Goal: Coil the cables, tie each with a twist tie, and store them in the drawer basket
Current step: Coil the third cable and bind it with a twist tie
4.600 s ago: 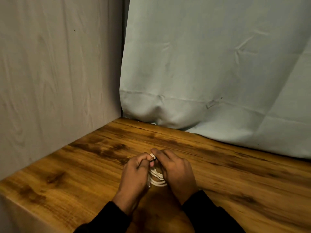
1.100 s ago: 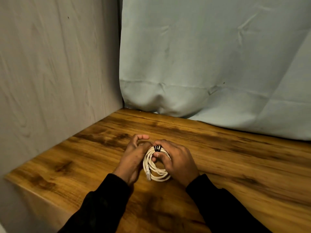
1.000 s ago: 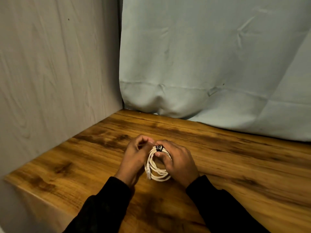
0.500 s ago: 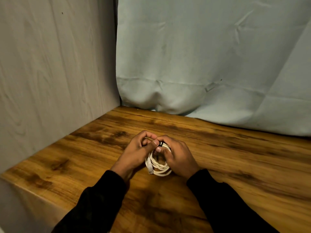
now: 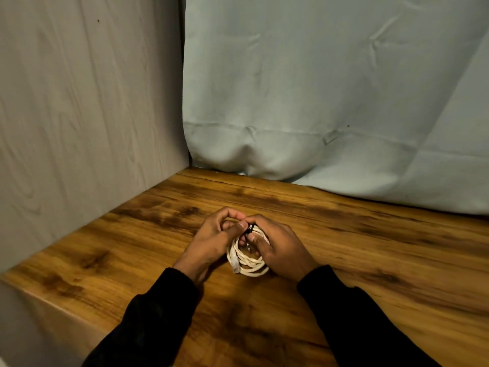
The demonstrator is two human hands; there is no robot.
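One coiled white cable (image 5: 247,260) and one black twist tie (image 5: 249,230) lay on the wooden table (image 5: 370,247). The several-looped coil, one plug end showing, sat between two hands: left hand (image 5: 211,242) pinched the tie, right hand (image 5: 280,250) gripped the coil.

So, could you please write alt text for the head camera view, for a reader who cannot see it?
Two hands in dark sleeves hold a coiled white cable on a wooden table; the left hand and right hand pinch a small black twist tie at the top of the coil. A pale curtain hangs behind.
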